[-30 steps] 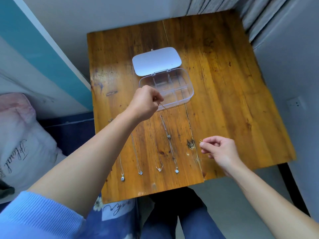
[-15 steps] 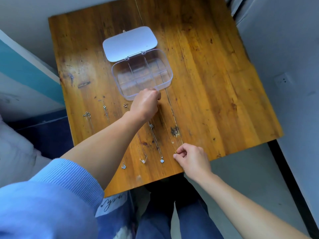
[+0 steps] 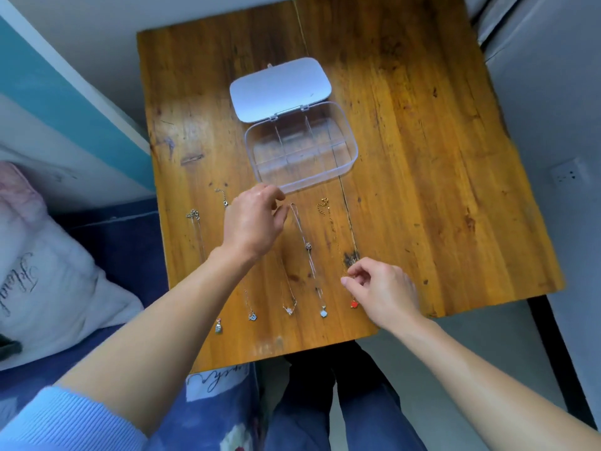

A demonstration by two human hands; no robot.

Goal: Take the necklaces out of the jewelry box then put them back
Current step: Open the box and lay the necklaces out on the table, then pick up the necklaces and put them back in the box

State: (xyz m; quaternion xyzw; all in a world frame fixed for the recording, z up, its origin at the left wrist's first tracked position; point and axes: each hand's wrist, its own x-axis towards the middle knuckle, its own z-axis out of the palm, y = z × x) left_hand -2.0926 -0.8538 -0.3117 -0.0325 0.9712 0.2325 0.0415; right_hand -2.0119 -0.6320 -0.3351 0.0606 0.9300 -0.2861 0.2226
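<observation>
Five thin chain necklaces are in view: a silver necklace with a greenish oval pendant (image 3: 218, 328), a silver necklace with a small openwork pendant (image 3: 252, 317), a silver necklace with a V-shaped pendant (image 3: 289, 310), a silver necklace with a pale square pendant (image 3: 323, 312) and a gold necklace with a red pendant (image 3: 353, 303). There is one clear plastic jewelry box with a white lid (image 3: 302, 185), one brown wooden table (image 3: 439, 157), two bare hands, the left hand (image 3: 253, 222) and the right hand (image 3: 383, 294), and one white pillow (image 3: 48, 281).

necklaces (image 3: 307, 246) laid before open jewelry box (image 3: 353, 151)
</observation>
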